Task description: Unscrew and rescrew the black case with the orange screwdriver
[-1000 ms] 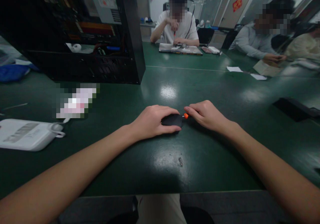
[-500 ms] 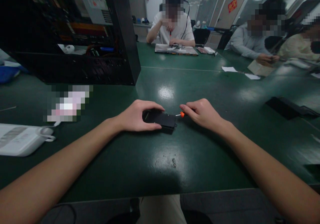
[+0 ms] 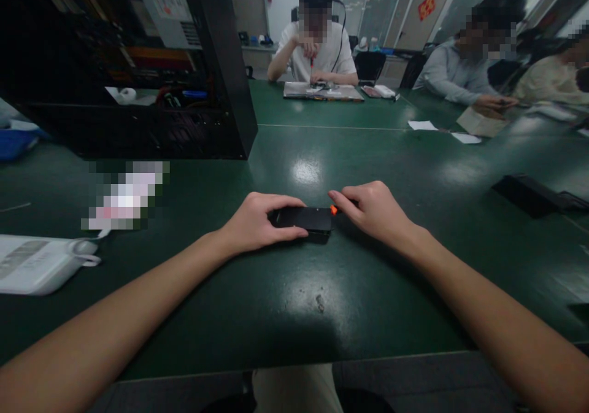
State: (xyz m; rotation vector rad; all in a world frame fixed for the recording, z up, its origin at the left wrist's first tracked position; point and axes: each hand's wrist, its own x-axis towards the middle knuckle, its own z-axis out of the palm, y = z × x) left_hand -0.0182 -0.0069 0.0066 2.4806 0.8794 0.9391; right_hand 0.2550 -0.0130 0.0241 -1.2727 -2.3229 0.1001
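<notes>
A flat black box-like device (image 3: 307,219) lies low over the table in front of me; I cannot tell its exact kind. My left hand (image 3: 263,223) grips its left end, thumb along the near side and fingers along the far side. At the device's right end, my right hand (image 3: 370,207) is closed around a screwdriver (image 3: 334,210). Only the orange front of its handle shows, right against the device's end. The shaft is out of sight, and the rest of the handle is hidden in the fist.
A large black computer case (image 3: 184,124) stands open-sided at the left. Near it lie a white power bank-like block (image 3: 41,264) and a blurred-out phone-like item (image 3: 129,195). A black object (image 3: 527,193) rests at the right. Across the green table (image 3: 304,302) other people sit working.
The device in my left hand has shifted right, up to the screwdriver's orange part. The metal shaft that showed between them is now hidden. My right hand has barely moved.
</notes>
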